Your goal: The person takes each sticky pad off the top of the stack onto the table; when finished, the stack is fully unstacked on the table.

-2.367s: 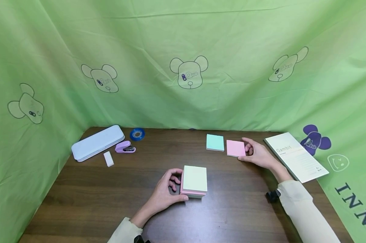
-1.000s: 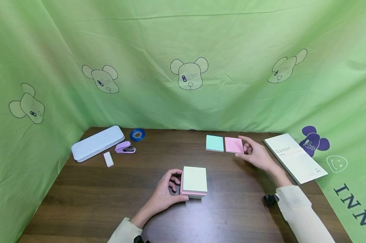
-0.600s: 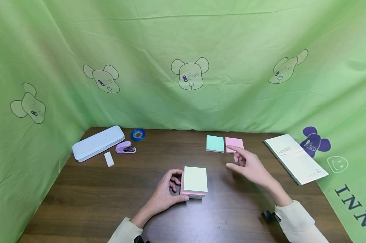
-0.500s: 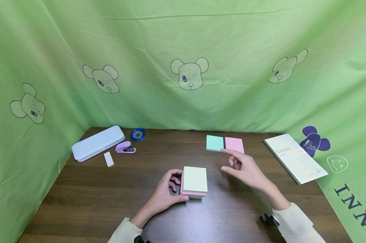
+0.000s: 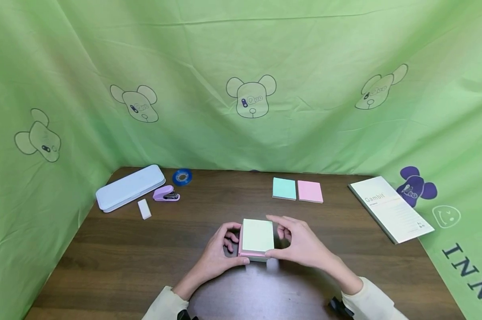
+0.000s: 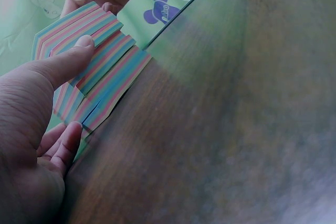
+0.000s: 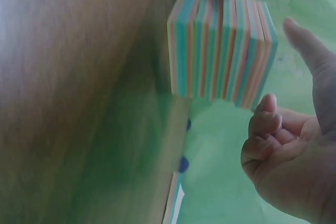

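In the head view, a stack of sticky note pads [image 5: 257, 235], pale green on top with pink beneath, sits on the table. My left hand [image 5: 221, 249] grips its left side, thumb along the front face and index finger at the back. Striped coloured edges of the stack [image 6: 113, 72] show under the left thumb in the left wrist view. On the stack's right is my right hand [image 5: 298, 240], thumb and index finger spread, fingertips right at the upper corners. The right wrist view has these fingers [image 7: 266, 121] just off the striped stack [image 7: 218, 51].
A teal pad [image 5: 284, 189] and a pink pad [image 5: 310, 191] lie side by side behind the stack. A notebook [image 5: 390, 209] is at the right. At back left are a pencil case [image 5: 130, 188], purple stapler [image 5: 165, 194], white eraser [image 5: 144, 209] and blue tape roll [image 5: 182, 177].
My right hand nudged the pink pad towards the teal one, let go, and came forward and left to the stack. The left hand stays on the stack.
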`<move>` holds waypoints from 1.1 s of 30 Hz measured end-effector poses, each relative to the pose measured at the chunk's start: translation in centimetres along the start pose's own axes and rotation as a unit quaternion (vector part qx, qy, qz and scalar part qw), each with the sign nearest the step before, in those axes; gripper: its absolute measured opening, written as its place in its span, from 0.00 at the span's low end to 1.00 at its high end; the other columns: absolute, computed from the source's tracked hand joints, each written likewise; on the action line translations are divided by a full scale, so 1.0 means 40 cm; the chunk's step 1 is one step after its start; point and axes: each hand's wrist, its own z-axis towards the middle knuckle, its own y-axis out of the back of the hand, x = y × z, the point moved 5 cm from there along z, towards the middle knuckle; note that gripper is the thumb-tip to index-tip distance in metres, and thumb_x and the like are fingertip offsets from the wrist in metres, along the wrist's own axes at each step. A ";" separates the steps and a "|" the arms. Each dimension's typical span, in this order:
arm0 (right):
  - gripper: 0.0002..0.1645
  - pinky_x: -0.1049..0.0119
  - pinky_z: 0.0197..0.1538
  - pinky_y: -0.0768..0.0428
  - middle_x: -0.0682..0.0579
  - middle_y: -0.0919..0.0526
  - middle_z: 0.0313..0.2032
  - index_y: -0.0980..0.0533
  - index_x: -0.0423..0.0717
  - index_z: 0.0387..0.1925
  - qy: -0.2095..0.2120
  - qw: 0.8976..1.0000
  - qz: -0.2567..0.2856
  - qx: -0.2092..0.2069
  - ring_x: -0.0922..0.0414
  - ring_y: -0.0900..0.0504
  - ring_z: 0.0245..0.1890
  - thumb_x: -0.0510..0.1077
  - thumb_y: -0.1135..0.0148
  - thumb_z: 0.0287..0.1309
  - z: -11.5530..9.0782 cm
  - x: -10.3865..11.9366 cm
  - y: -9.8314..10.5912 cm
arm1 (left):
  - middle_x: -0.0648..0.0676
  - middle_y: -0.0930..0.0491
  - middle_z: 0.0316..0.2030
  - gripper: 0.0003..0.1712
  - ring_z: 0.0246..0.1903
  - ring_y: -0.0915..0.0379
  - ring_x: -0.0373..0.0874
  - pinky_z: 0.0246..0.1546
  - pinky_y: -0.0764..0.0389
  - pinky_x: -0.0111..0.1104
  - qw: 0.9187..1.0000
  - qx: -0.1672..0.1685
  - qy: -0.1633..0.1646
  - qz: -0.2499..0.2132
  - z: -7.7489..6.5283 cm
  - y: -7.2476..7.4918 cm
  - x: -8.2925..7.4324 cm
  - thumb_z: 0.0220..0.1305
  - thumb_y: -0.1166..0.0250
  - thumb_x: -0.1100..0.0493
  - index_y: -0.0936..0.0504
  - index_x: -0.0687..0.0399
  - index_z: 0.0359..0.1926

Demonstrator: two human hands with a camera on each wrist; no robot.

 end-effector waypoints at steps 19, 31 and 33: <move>0.43 0.72 0.29 0.29 0.60 0.25 0.29 0.17 0.42 0.63 -0.021 0.996 0.081 -0.036 0.67 0.30 0.26 0.43 0.07 0.43 -0.008 -0.020 0.003 | 0.55 0.19 0.49 0.49 0.40 0.23 0.46 0.43 0.20 0.32 1.000 0.000 0.003 0.000 0.001 0.000 0.000 0.52 0.09 0.56 0.25 0.50 0.71; 0.49 0.70 0.32 0.27 0.53 0.26 0.32 0.22 0.41 0.71 -0.063 0.994 0.008 -0.084 0.61 0.28 0.29 0.39 0.09 0.47 -0.069 -0.191 0.194 | 0.56 0.19 0.48 0.49 0.40 0.23 0.46 0.43 0.21 0.31 1.000 -0.001 0.006 -0.005 0.001 -0.001 0.003 0.51 0.09 0.56 0.25 0.49 0.71; 0.48 0.71 0.32 0.27 0.52 0.25 0.33 0.22 0.40 0.71 -0.074 0.993 -0.004 -0.090 0.61 0.28 0.29 0.39 0.09 0.48 -0.080 -0.223 0.228 | 0.56 0.19 0.48 0.49 0.40 0.23 0.46 0.43 0.21 0.31 1.000 -0.002 0.006 -0.006 0.001 -0.001 0.003 0.51 0.09 0.56 0.25 0.49 0.71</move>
